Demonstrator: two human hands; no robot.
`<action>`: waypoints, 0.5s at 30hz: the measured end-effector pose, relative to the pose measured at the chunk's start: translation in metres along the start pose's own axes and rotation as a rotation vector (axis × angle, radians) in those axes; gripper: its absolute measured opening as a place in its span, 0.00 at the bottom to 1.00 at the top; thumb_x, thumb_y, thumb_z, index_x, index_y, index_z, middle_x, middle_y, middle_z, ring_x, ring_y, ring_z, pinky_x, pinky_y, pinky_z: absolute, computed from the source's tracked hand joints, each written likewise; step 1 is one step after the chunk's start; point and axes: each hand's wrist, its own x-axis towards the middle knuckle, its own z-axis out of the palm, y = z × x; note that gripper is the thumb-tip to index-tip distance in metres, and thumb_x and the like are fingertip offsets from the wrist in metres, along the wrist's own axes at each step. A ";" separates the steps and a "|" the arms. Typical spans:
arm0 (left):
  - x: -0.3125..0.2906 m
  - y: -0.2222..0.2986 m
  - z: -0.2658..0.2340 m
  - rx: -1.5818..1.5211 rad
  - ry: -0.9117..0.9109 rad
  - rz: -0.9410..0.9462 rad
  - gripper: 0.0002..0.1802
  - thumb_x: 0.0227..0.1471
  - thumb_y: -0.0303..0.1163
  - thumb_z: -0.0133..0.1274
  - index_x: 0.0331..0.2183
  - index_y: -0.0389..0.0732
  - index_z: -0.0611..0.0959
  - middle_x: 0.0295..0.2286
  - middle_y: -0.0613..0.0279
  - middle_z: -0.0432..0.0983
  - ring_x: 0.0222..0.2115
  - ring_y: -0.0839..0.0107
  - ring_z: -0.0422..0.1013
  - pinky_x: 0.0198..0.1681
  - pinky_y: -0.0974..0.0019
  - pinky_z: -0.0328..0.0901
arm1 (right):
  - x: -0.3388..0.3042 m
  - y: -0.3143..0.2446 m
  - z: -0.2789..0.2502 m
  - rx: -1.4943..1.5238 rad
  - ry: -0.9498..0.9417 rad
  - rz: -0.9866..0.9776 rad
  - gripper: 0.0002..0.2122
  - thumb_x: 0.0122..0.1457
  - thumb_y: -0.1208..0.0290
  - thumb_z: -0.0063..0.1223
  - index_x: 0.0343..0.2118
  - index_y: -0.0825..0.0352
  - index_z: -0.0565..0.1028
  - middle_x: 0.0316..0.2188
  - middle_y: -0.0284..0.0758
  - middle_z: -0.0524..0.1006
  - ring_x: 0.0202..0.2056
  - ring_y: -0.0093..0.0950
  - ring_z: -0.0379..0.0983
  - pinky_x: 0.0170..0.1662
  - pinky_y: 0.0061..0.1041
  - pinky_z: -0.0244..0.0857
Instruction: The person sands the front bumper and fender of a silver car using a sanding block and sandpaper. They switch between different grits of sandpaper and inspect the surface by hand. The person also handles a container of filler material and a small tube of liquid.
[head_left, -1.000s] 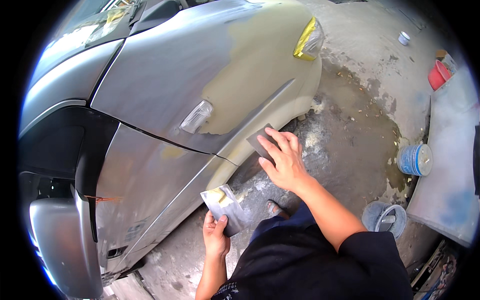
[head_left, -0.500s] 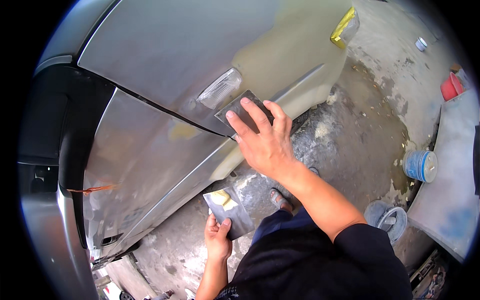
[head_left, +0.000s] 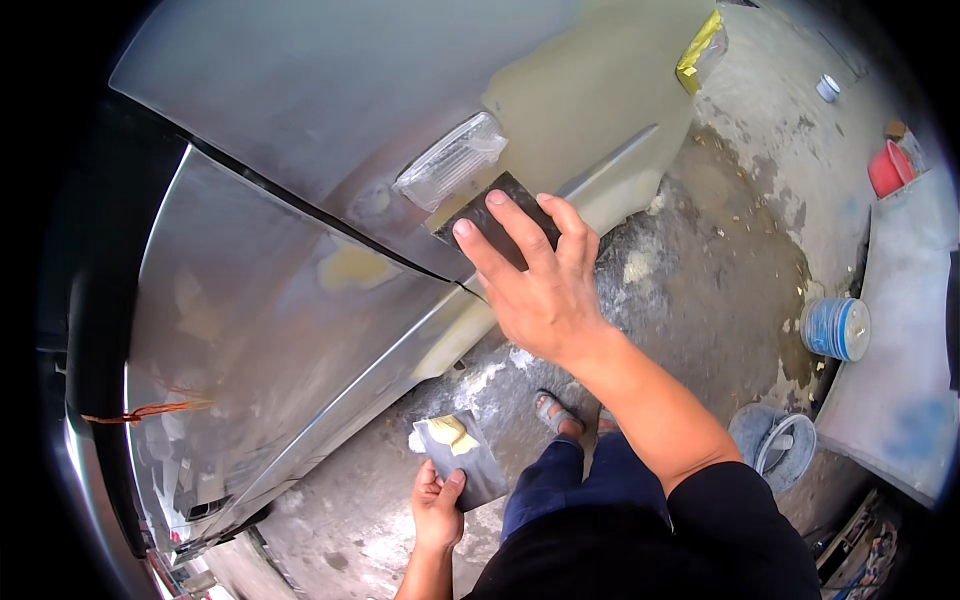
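One left hand (head_left: 436,512) clasping plate (head_left: 482,470), right hand (head_left: 545,305) outstretched, fingers (head_left: 523,232) spread, holding dark sheet (head_left: 487,226)

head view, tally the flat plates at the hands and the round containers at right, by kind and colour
Grey plate, left hand: 1
Dark plate, right hand: 1
Blue-and-white can: 1
Grey bucket: 1
Red tub: 1
Small pale pot: 1
Total: 6

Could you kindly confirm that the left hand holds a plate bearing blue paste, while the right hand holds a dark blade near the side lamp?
Not quite: the head view shows the paste is pale yellow, not blue. The left hand does hold the plate, and the right hand the dark blade near the side lamp.
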 end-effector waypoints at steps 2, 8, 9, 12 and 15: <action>0.003 -0.007 0.004 -0.013 -0.005 -0.001 0.18 0.53 0.18 0.49 0.48 0.35 0.71 0.40 0.61 0.77 0.40 0.77 0.71 0.48 0.71 0.61 | -0.006 0.005 0.004 -0.002 -0.009 -0.019 0.25 0.45 0.74 0.54 0.51 0.52 0.72 0.58 0.31 0.60 0.51 0.45 0.54 0.47 0.42 0.53; 0.014 -0.025 0.015 0.014 -0.046 0.037 0.19 0.53 0.18 0.49 0.48 0.35 0.71 0.42 0.62 0.76 0.42 0.76 0.71 0.50 0.69 0.62 | -0.017 0.021 0.012 -0.031 -0.007 -0.098 0.25 0.45 0.75 0.54 0.51 0.51 0.71 0.58 0.30 0.60 0.52 0.45 0.55 0.47 0.41 0.52; 0.016 -0.025 0.019 0.012 -0.042 0.043 0.19 0.53 0.18 0.49 0.48 0.35 0.71 0.42 0.62 0.75 0.42 0.76 0.71 0.50 0.69 0.62 | -0.019 0.025 0.014 -0.038 0.000 -0.110 0.25 0.45 0.75 0.53 0.51 0.51 0.71 0.58 0.29 0.60 0.52 0.45 0.55 0.47 0.41 0.52; 0.018 -0.031 0.024 -0.002 -0.036 0.063 0.20 0.52 0.18 0.49 0.49 0.35 0.71 0.43 0.61 0.75 0.42 0.75 0.71 0.50 0.69 0.61 | -0.024 0.036 0.020 -0.056 0.018 -0.146 0.26 0.45 0.76 0.53 0.51 0.50 0.72 0.58 0.28 0.60 0.52 0.44 0.55 0.47 0.40 0.52; 0.020 -0.039 0.024 -0.012 -0.040 0.096 0.20 0.52 0.18 0.49 0.49 0.35 0.71 0.43 0.61 0.75 0.42 0.75 0.71 0.50 0.69 0.62 | -0.028 0.042 0.022 -0.074 0.025 -0.182 0.26 0.45 0.76 0.53 0.50 0.50 0.72 0.58 0.27 0.61 0.52 0.43 0.55 0.48 0.40 0.52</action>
